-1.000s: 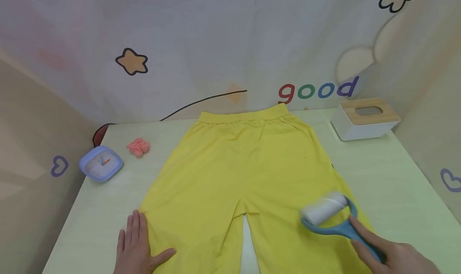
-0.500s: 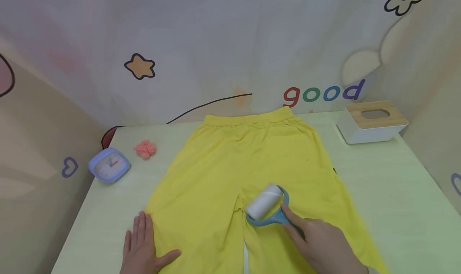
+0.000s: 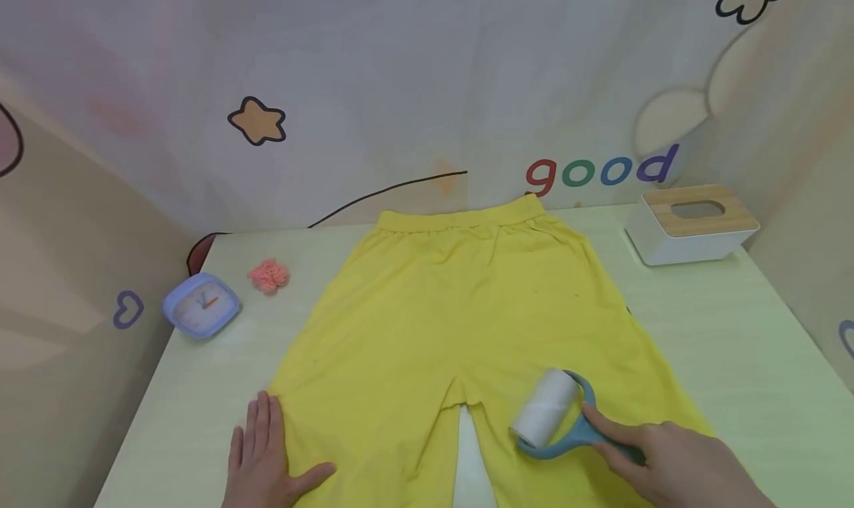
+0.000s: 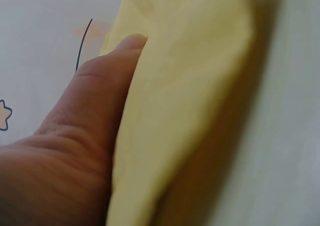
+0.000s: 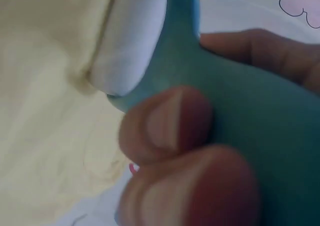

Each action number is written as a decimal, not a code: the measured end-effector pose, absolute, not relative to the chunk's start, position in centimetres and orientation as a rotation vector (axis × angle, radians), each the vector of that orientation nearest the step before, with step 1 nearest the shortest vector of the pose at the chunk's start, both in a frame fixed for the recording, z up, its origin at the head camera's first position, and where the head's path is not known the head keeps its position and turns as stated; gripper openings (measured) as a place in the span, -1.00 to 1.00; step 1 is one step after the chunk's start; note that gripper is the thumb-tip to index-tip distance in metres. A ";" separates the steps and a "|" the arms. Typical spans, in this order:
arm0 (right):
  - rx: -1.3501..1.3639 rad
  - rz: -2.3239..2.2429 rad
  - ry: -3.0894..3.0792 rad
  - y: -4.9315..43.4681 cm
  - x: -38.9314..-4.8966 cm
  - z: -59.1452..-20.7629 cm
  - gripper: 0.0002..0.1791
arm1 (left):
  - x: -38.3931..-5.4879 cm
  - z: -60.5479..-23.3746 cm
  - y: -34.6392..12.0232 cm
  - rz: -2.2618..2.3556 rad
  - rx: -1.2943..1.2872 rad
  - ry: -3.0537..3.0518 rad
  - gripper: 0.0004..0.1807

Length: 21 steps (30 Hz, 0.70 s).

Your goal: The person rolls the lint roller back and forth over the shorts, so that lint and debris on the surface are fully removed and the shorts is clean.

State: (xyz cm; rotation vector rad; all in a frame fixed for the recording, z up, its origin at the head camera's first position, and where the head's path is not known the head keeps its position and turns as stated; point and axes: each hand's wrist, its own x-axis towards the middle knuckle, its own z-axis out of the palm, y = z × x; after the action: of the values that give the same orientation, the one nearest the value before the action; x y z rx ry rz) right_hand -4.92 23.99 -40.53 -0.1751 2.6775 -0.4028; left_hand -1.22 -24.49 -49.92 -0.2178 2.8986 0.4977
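Yellow trousers lie spread on the pale green table, waistband toward the back wall and legs running off the near edge of the head view. My right hand grips the blue handle of a lint roller, its white roll lying on the trouser leg right of the crotch. In the right wrist view, fingertips curl round the handle and the white roll meets the cloth. My left hand rests flat at the trousers' left edge, fingers straight and thumb spread over the fabric.
A blue clock sits at the table's left edge, beside a pink crumpled clump. At the back right stands a white tissue box with a wooden lid. A printed cloth wall rises behind the table.
My right hand has moved the lint roller left to the crotch, then back right onto the trouser leg. The gap between the legs narrowed and widened again. My left hand stays at the trousers' edge.
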 end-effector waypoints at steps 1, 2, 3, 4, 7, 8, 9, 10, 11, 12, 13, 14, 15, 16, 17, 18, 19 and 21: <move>-0.158 -0.378 2.655 24.5 -4.8 -40.4 -0.40 | -1.2 -49.9 -24.5 0.498 -0.216 2.900 0.53; -0.147 -0.357 2.626 25.0 -4.8 -40.3 -0.39 | -1.2 -49.9 -24.5 0.497 -0.215 2.903 0.53; -0.143 -0.346 2.602 25.6 -4.6 -40.3 -0.38 | -1.2 -49.9 -24.5 0.498 -0.213 2.905 0.52; -0.141 -0.344 2.583 26.2 -4.5 -40.3 -0.38 | -1.2 -49.9 -24.5 0.501 -0.213 2.903 0.52; -0.142 -0.351 2.541 27.7 -4.2 -40.1 -0.37 | -1.1 -49.9 -24.5 0.510 -0.216 2.890 0.53; -0.129 -0.350 2.553 28.1 -4.1 -40.0 -0.36 | -1.1 -49.8 -24.6 0.510 -0.220 2.885 0.54; -0.107 -0.352 2.576 28.3 -4.0 -39.8 -0.34 | -1.0 -49.8 -24.7 0.507 -0.225 2.882 0.54; -0.080 -0.353 2.605 28.4 -4.0 -39.5 -0.32 | -1.0 -49.8 -24.7 0.505 -0.228 2.881 0.55; -0.055 -0.360 2.638 28.2 -3.9 -39.2 -0.30 | -0.9 -49.8 -24.8 0.502 -0.231 2.882 0.55; -0.032 -0.380 2.683 27.9 -4.0 -38.9 -0.30 | -0.9 -49.8 -24.8 0.497 -0.234 2.886 0.56; -0.017 -0.422 2.734 27.5 -3.9 -38.7 -0.30 | -0.9 -49.8 -24.9 0.490 -0.236 2.893 0.56; -0.014 -0.468 2.780 26.9 -3.9 -38.6 -0.31 | -0.8 -49.9 -24.9 0.493 -0.236 2.898 0.56; -0.024 -0.524 2.804 26.1 -4.0 -38.5 -0.34 | -0.8 -49.9 -25.0 0.496 -0.233 2.903 0.56; -0.050 -0.589 2.830 25.3 -4.0 -38.6 -0.38 | -0.8 -50.0 -25.0 0.503 -0.230 2.904 0.56; -0.089 -0.649 2.846 24.3 -4.1 -38.8 -0.41 | -0.9 -50.1 -24.9 0.507 -0.226 2.903 0.55; -0.133 -0.704 2.855 23.4 -4.2 -39.0 -0.44 | -0.9 -50.2 -24.9 0.514 -0.223 2.901 0.55; -0.179 -0.752 2.855 22.5 -4.3 -39.4 -0.46 | -1.0 -50.2 -24.8 0.519 -0.220 2.897 0.55; -0.277 -0.807 2.858 20.8 -4.6 -40.2 -0.47 | -1.1 -50.4 -24.7 0.530 -0.215 2.891 0.54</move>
State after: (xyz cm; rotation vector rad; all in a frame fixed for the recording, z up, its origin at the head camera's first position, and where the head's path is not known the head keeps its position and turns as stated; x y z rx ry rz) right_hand -4.62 20.84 -40.23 -0.2767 2.8577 -0.8071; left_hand -1.09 -24.65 -50.36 -0.2152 2.8909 0.5298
